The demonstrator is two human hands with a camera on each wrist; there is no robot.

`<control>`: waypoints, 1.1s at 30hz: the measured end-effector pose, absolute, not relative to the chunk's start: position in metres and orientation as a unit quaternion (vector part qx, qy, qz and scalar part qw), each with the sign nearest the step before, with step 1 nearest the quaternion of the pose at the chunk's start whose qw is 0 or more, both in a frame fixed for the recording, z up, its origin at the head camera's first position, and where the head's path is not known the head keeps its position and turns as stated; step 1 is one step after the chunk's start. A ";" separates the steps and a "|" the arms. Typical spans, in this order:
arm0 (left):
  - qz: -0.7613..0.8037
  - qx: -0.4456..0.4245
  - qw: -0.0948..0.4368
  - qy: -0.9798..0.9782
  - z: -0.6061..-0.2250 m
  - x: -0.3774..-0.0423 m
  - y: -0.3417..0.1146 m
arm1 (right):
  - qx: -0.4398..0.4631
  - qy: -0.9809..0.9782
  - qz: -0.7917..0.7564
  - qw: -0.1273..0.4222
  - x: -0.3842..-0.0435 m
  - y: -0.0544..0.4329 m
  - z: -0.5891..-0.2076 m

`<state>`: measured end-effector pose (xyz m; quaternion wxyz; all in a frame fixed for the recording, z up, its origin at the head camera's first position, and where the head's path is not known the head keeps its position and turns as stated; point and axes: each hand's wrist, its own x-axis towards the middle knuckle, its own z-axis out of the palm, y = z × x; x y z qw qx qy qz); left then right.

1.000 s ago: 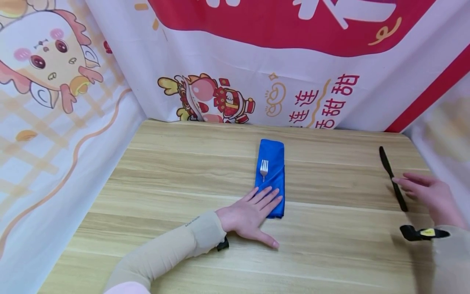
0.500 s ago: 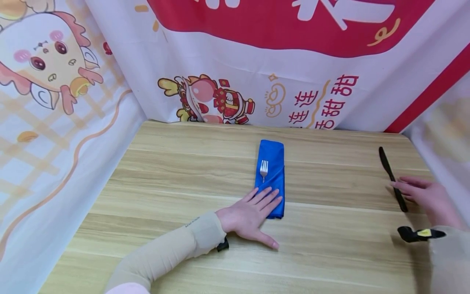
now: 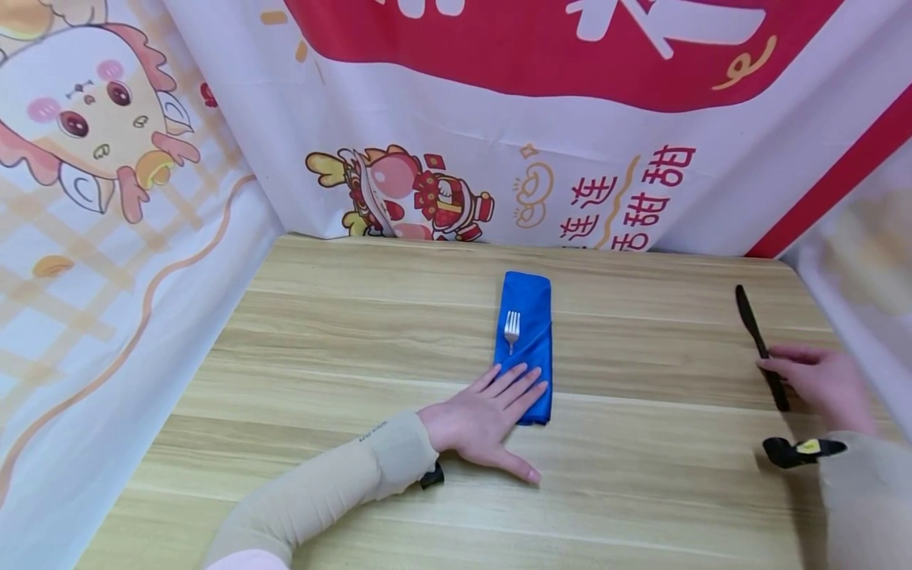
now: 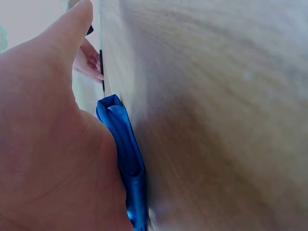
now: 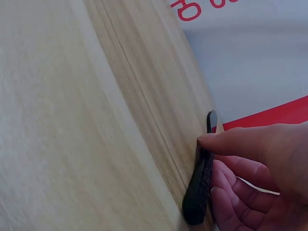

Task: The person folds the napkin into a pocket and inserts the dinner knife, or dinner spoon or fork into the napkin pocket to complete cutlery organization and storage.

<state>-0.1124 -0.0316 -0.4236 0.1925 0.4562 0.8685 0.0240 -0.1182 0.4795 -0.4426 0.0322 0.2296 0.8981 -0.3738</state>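
A folded blue cloth napkin lies lengthwise on the table, with the tines of a silver fork showing out of its diagonal fold. The fork's handle is hidden in the cloth. My left hand rests on the napkin's near end, fingers spread and straight, thumb out to the side. Over at the right, a black table knife lies slanted on the table. My right hand pinches its handle, thumb on one side and fingertips on the other, as the right wrist view shows close to the textured handle.
The wood-grain table meets a white printed cloth hung along its far edge. More printed cloth hangs along the left side, and the knife lies near the table's right edge. Both wrists carry black camera mounts.
My right hand has moved slightly left onto the knife, and its thumb and fingers have come together on the handle. My left hand, the napkin and the fork have stayed put.
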 end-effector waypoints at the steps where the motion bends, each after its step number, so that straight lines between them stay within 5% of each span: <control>1: 0.024 0.457 0.192 0.868 -0.424 -0.112 -0.032 | 0.228 0.900 -0.370 0.031 -0.118 0.480 -0.443; 33: 0.021 0.453 0.211 0.866 -0.429 -0.115 -0.030 | 0.154 0.915 -0.370 0.053 -0.109 0.471 -0.423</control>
